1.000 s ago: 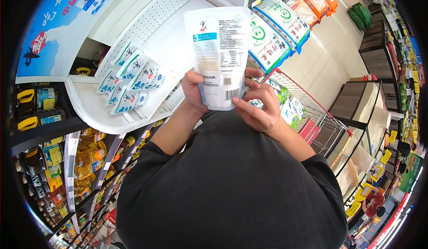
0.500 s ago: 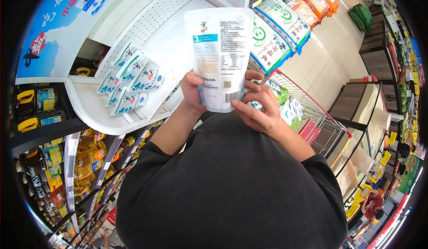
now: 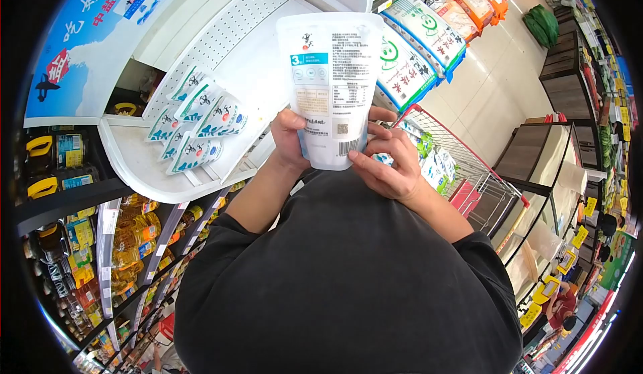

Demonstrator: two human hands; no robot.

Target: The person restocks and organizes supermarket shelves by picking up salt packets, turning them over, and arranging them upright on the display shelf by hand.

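Note:
A white pouch [image 3: 331,86] with a blue label band, small print and a barcode stands upright in front of my chest, its printed side towards me. My left hand [image 3: 291,139] grips its lower left side, with the thumb on the front; some fingers pass behind it and their tips show past the right edge. My right hand [image 3: 392,163] holds the lower right corner near the barcode, fingers bent. To the left, several similar small pouches [image 3: 216,114] lie in a curved white display bin [image 3: 127,166].
Large rice bags [image 3: 408,59] are stacked at the upper right. A wire shopping cart [image 3: 482,166] with packages stands right of my right hand. Oil bottles [image 3: 134,240] fill shelves at the lower left. A person in red [image 3: 561,307] is far off at the lower right.
The pouch has tilted slightly and its top now reaches a little further right. Both hands keep their hold, almost unmoved.

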